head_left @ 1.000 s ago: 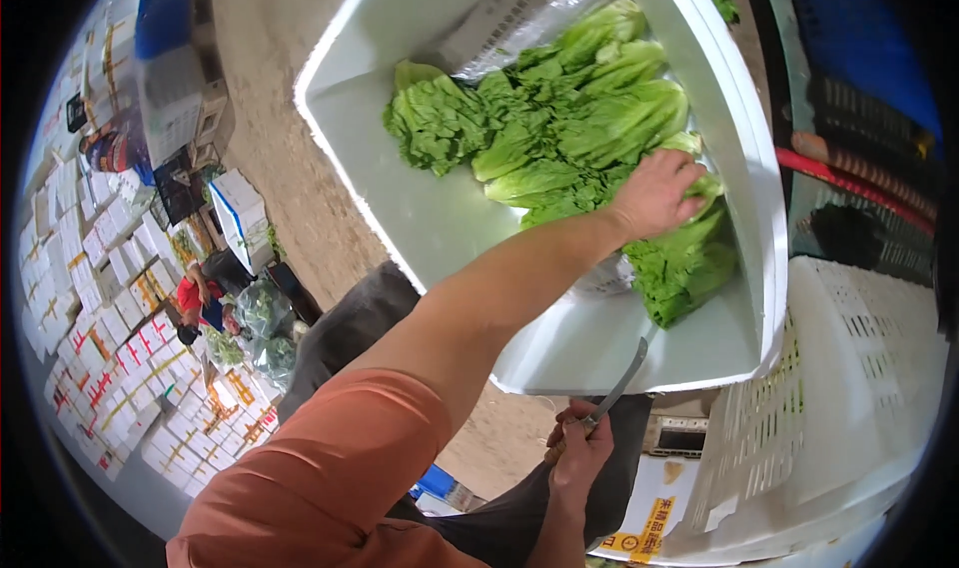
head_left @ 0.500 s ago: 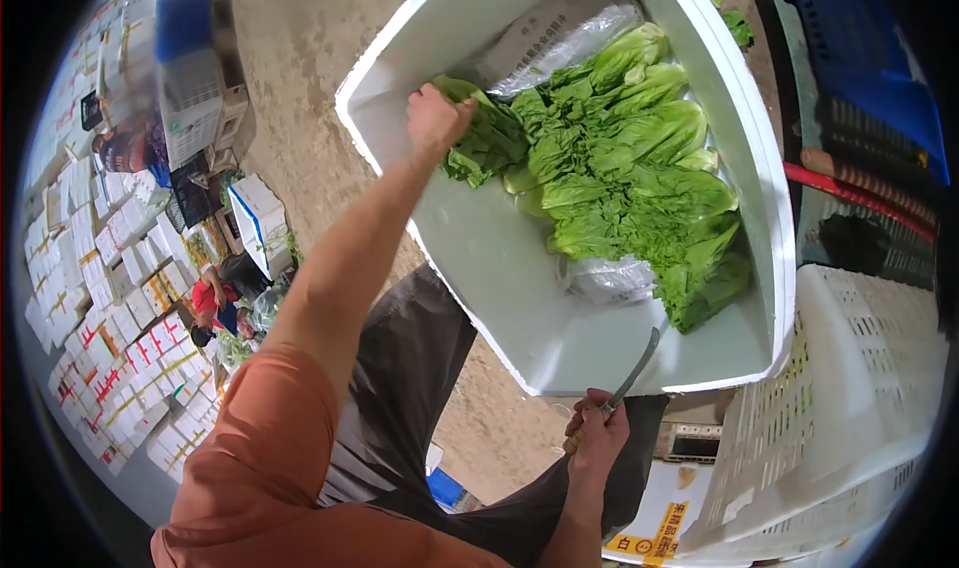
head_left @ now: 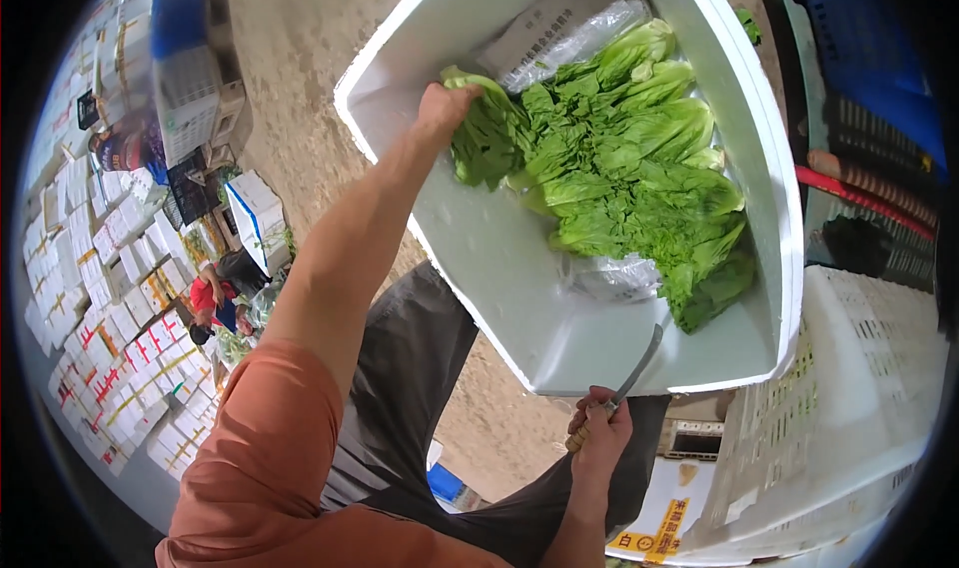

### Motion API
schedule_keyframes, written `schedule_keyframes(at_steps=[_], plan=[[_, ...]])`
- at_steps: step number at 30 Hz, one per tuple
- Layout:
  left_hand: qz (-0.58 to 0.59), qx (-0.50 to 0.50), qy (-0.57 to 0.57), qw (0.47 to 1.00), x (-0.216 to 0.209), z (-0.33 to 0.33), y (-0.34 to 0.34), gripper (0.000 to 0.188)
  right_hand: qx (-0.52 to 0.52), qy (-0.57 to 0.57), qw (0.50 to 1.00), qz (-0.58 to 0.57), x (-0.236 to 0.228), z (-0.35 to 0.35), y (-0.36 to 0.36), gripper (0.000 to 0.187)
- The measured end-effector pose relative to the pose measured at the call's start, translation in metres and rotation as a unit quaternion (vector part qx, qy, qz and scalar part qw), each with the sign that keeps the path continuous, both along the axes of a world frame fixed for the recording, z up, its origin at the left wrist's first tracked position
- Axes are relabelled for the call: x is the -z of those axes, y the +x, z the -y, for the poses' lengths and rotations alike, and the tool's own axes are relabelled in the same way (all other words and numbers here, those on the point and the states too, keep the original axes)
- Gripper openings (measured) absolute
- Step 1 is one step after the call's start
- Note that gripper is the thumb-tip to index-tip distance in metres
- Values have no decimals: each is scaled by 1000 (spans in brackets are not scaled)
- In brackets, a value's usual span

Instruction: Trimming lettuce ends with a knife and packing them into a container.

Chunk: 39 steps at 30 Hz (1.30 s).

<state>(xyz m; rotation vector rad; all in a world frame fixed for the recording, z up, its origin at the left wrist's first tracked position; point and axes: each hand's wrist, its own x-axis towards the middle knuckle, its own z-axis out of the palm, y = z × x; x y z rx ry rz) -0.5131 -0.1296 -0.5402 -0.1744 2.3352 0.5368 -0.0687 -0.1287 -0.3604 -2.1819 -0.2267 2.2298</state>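
My left hand (head_left: 448, 108) reaches into a white foam box (head_left: 479, 268), its fingers closed on a head of leafy green lettuce (head_left: 487, 140) near the box's left wall. Beside that head, several more lettuces (head_left: 639, 158) lie packed in rows toward the right wall. In my right hand (head_left: 602, 436), at the near edge of the box, is a curved knife (head_left: 640, 363); its handle sits in my grip and the blade points up over the rim. Part of the left fingers is hidden behind the leaves.
Plastic-wrapped packs (head_left: 564, 33) lie in the box's far corner and under the lettuce. White perforated crates (head_left: 839, 398) stand at the right, near a red-handled tool (head_left: 849, 190). Far left, stacked white boxes (head_left: 120, 298) surround a person in red (head_left: 212, 298).
The left hand and its lettuce have shifted slightly, the leaves turning a little more upright against the left wall. The right hand with the knife stays almost where it was.
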Motion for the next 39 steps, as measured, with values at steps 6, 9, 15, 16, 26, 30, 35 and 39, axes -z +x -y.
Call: schedule_keyframes(at_steps=[6,9,15,16,26,30,35,39], plan=[[209,-220,251,919,-79,23,73,47,-42,0,999,22,5,2,-1,15],[288,-325,260,863,-73,25,116,50,-18,6,1000,0,4,-2,-2,16],[159,-435,426,777,-35,8,68,53,-24,10,1000,7,3,-1,-10,16],[128,-442,467,755,-25,4,49,52,-35,5,999,12,4,-1,-12,16],[106,-520,282,799,11,-18,42,63,-18,9,1000,0,6,7,-7,16],[249,-371,383,808,-5,-15,30,59,-22,5,1000,11,6,8,-10,16],[214,-377,409,803,17,-24,-20,52,-31,-16,999,8,2,5,-26,17],[210,-357,370,832,18,-32,-7,49,-44,-6,999,-1,2,0,-24,18]])
